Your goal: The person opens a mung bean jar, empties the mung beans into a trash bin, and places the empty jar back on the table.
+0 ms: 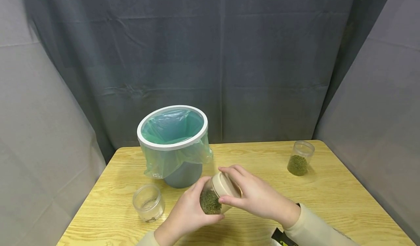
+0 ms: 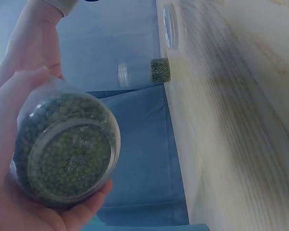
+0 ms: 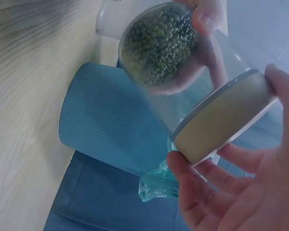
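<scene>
In the head view my left hand (image 1: 188,211) grips a clear plastic jar (image 1: 210,201) part-filled with small green beans, which look like mung beans. The jar is tilted, its base toward the lower left. My right hand (image 1: 252,195) holds the cream lid (image 1: 226,184) by its rim, thumb on one side and fingers on the other. In the right wrist view the lid (image 3: 226,115) sits on the jar's mouth and the beans (image 3: 159,45) lie toward the base. The left wrist view shows the jar's round base (image 2: 72,161) with beans against it.
A bin (image 1: 183,175) with a white rim and green liner bag stands behind the hands. An empty clear jar (image 1: 148,203) is at the left. Another open jar of green beans (image 1: 299,162) stands at the back right. A clear round lid (image 2: 170,26) shows in the left wrist view.
</scene>
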Demonstrator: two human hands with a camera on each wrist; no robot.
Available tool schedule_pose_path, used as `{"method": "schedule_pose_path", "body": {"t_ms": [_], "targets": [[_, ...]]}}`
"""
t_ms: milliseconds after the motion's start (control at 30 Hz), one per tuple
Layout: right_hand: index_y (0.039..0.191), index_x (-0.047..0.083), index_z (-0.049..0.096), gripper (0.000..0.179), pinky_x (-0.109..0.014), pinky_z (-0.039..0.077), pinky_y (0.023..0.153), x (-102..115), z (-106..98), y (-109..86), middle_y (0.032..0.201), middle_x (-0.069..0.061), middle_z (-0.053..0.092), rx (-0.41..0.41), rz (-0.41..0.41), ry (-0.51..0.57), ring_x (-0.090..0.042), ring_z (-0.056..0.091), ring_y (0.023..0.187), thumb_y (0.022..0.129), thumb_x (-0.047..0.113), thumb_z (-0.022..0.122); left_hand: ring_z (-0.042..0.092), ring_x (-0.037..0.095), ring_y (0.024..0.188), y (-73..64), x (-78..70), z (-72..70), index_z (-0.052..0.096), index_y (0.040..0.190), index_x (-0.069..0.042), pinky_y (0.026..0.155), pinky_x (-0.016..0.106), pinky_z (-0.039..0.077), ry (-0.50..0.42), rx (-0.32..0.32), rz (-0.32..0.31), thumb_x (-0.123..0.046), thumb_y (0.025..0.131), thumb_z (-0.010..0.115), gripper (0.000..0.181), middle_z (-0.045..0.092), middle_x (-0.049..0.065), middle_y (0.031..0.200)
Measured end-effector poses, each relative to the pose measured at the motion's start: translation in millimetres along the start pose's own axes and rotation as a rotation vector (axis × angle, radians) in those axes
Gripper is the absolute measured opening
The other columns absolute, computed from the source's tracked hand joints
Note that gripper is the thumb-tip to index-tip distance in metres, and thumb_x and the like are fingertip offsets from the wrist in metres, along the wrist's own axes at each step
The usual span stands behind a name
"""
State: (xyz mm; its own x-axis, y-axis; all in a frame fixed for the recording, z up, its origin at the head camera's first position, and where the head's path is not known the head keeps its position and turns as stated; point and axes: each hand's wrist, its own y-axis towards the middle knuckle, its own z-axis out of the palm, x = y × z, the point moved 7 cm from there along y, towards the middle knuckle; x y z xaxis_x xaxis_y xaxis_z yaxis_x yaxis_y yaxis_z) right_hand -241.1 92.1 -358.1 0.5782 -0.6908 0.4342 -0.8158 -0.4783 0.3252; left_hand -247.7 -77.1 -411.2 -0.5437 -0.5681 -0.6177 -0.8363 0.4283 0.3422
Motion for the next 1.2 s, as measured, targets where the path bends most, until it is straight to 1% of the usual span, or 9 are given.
{"method": "schedule_pose_path", "body": {"t_ms": [133,333,500,667,767,867,1000,1200], "targets": [[0.148,0.023,0.052,0.07,-0.032,0.055,0.085,0.1,0.0,-0.6,0.134,0.013,0.056,0.003,-0.023,0.013,-0.003,0.06,0.102,0.089,0.051,0.077,0.064,0.008,0.106,0.0,1.1,0.7,0.044,0.144,-0.031,0.09,0.033,0.055,-0.027,0.018,0.004,-0.042,0.067,0.096,0.093,0.064,-0.01,0.124],[0.148,0.024,0.051,0.071,-0.033,0.055,0.09,1.0,-2.2,-2.7,0.135,0.014,0.054,0.018,-0.08,0.043,-0.004,0.059,0.108,0.088,0.047,0.08,0.063,0.006,0.102,0.7,3.2,2.7,0.044,0.143,-0.034,0.087,0.03,0.054,-0.093,0.085,0.0,-0.046,0.069,0.094,0.09,0.064,-0.013,0.122],[0.149,0.026,0.049,0.073,-0.032,0.055,0.092,1.6,-2.8,-3.4,0.138,0.014,0.053,0.039,-0.137,0.054,-0.005,0.059,0.113,0.087,0.046,0.081,0.063,0.006,0.102,1.1,3.4,3.0,0.044,0.143,-0.036,0.087,0.03,0.054,-0.133,0.13,0.005,-0.045,0.068,0.095,0.091,0.066,-0.013,0.122],[0.149,0.028,0.049,0.076,-0.032,0.055,0.094,5.2,-5.7,-5.2,0.139,0.013,0.053,0.031,-0.229,0.058,-0.007,0.058,0.117,0.084,0.045,0.084,0.064,0.004,0.104,0.1,3.3,3.3,0.045,0.143,-0.037,0.091,0.029,0.053,-0.18,0.177,0.007,-0.042,0.067,0.096,0.092,0.067,-0.014,0.122],[0.148,0.026,0.05,0.078,-0.033,0.054,0.096,8.9,-9.7,-6.8,0.14,0.013,0.053,0.01,-0.297,0.056,-0.008,0.058,0.12,0.082,0.044,0.087,0.064,0.004,0.106,-0.3,2.4,3.2,0.044,0.143,-0.037,0.093,0.03,0.053,-0.202,0.201,0.016,-0.042,0.068,0.096,0.091,0.068,-0.014,0.124],[0.148,0.024,0.05,0.081,-0.034,0.054,0.098,13.1,-13.3,-8.1,0.141,0.011,0.054,-0.004,-0.367,0.055,-0.011,0.057,0.123,0.079,0.039,0.089,0.064,0.005,0.107,-0.9,2.2,3.6,0.044,0.144,-0.037,0.095,0.03,0.052,-0.225,0.223,0.023,-0.043,0.07,0.095,0.09,0.068,-0.013,0.124],[0.149,0.02,0.049,0.082,-0.035,0.051,0.102,17.1,-14.8,-9.3,0.145,0.006,0.052,0.021,-0.431,0.09,-0.014,0.055,0.129,0.078,0.03,0.09,0.065,0.005,0.106,-1.9,3.4,4.4,0.044,0.144,-0.035,0.094,0.03,0.053,-0.239,0.242,0.031,-0.042,0.071,0.094,0.089,0.068,-0.011,0.123],[0.15,0.019,0.049,0.084,-0.033,0.047,0.108,16.7,-15.4,-11.7,0.149,0.001,0.05,0.102,-0.462,0.216,-0.017,0.051,0.136,0.075,0.016,0.089,0.064,0.006,0.107,-2.1,4.8,5.9,0.044,0.146,-0.031,0.094,0.03,0.052,-0.247,0.271,0.032,-0.041,0.072,0.094,0.09,0.067,-0.008,0.124]]}}
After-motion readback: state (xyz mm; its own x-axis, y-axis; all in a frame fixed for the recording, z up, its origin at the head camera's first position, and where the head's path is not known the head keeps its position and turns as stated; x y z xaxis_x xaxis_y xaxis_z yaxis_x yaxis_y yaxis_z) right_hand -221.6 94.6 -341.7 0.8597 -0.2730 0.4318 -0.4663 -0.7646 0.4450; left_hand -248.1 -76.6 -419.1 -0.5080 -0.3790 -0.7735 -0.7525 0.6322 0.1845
